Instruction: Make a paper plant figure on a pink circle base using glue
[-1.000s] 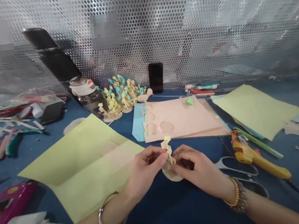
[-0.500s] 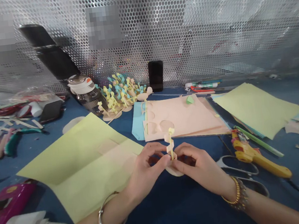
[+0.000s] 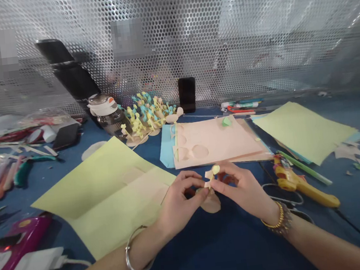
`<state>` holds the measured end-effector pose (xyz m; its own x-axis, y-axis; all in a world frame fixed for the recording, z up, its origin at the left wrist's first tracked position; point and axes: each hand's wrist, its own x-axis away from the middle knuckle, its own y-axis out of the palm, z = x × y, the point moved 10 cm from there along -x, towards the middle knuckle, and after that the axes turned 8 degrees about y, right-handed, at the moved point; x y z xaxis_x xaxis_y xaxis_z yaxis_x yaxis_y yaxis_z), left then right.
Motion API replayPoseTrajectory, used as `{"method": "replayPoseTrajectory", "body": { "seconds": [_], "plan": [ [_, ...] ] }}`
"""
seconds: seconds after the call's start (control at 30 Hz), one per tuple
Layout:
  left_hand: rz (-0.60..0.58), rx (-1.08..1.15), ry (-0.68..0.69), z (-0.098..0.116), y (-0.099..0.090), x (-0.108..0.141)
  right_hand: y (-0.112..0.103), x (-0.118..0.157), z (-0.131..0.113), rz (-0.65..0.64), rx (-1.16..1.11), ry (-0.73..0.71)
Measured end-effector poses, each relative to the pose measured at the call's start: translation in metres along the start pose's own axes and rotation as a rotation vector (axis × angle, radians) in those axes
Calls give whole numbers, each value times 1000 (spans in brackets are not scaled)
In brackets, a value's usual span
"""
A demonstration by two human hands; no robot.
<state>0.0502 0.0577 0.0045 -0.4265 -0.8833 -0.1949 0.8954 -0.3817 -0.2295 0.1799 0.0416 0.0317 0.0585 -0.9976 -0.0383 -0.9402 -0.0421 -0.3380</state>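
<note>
A small folded yellow paper strip (image 3: 211,175) stands between my fingertips, on top of a round peach paper disc (image 3: 211,204) that hangs below them. My left hand (image 3: 181,197) pinches the disc and the strip's base from the left. My right hand (image 3: 239,184) pinches the strip from the right, and its fingers partly hide the strip's lower end. A metal bangle (image 3: 138,251) circles my left wrist, and beaded bracelets (image 3: 278,220) circle my right.
A pale green paper sheet (image 3: 99,200) lies under my left hand's side. Ahead lies a peach sheet with round cut-outs (image 3: 219,141). To the right are scissors (image 3: 279,193), a yellow glue gun (image 3: 303,189) and another green sheet (image 3: 305,131). Yellow-blue paper models (image 3: 148,114) stand against a perforated metal panel (image 3: 220,30).
The tall yellow strip now looks shorter and bends toward the right. My hands have drawn closer around it, and the view has shifted slightly.
</note>
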Motion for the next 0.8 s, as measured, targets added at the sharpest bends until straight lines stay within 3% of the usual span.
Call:
{"method": "replayPoseTrajectory", "body": {
  "seconds": [0.13, 0.2, 0.3, 0.4, 0.8],
  "plan": [
    [66, 153, 29, 5, -3, 0, -5, 2, -6, 14, -23, -37],
    [115, 340, -73, -5, -2, 3, -9, 3, -8, 34, -29, -50],
    [58, 541, -306, -20, 17, 12, -14, 4, -11, 66, -40, -72],
    [-10, 572, -417, -23, 30, 18, -14, 4, -13, 79, -41, -86],
    [21, 639, -514, -35, 27, 18, -11, 5, -16, 84, -10, -90]
  ]
}}
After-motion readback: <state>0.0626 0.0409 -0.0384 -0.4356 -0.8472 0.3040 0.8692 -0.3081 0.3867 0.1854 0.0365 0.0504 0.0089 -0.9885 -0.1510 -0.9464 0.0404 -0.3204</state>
